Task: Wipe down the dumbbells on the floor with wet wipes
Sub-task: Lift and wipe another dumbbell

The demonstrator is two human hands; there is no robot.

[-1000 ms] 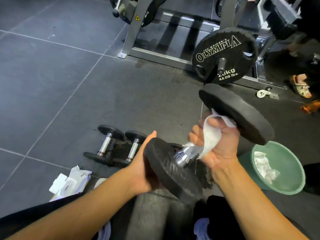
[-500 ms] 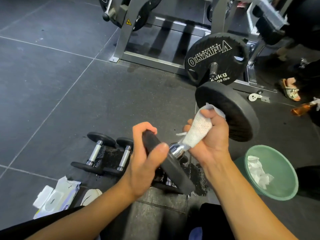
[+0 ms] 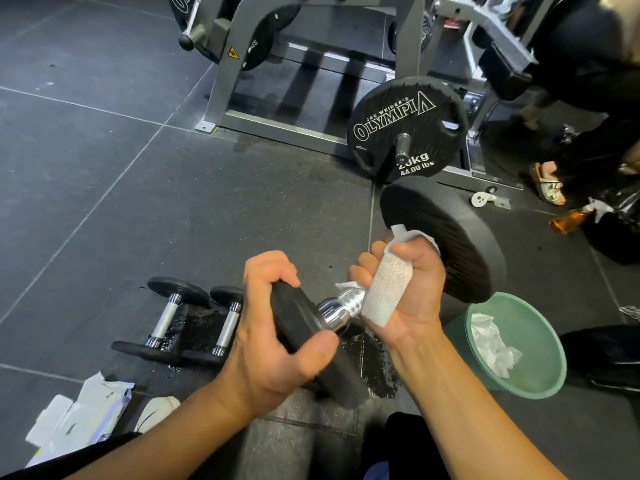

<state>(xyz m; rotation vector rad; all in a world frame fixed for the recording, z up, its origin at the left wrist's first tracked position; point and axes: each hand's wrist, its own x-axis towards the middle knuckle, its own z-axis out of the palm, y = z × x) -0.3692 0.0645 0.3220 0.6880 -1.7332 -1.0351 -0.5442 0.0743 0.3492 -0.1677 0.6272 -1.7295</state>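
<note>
I hold a large black dumbbell [image 3: 446, 244] off the floor, tilted up to the right. My left hand [image 3: 273, 334] grips the rim of its near plate, fingers over the top and thumb underneath. My right hand [image 3: 405, 285] is wrapped round the chrome handle with a white wet wipe [image 3: 386, 289] between palm and metal. A short knurled stretch of handle [image 3: 341, 306] shows between my hands. Two small dumbbells [image 3: 194, 323] lie side by side on the floor to the left.
A green bin [image 3: 540, 344] with used wipes stands at the right. A wipes packet [image 3: 79, 417] lies at lower left. A grey machine frame [image 3: 235, 74] and an Olympia weight plate [image 3: 405, 129] stand behind. Another person's sandalled foot [image 3: 549, 183] is at far right.
My left hand went from a flat palm under the near plate to a grip round its rim. The dumbbell has turned slightly and the view has shifted closer.
</note>
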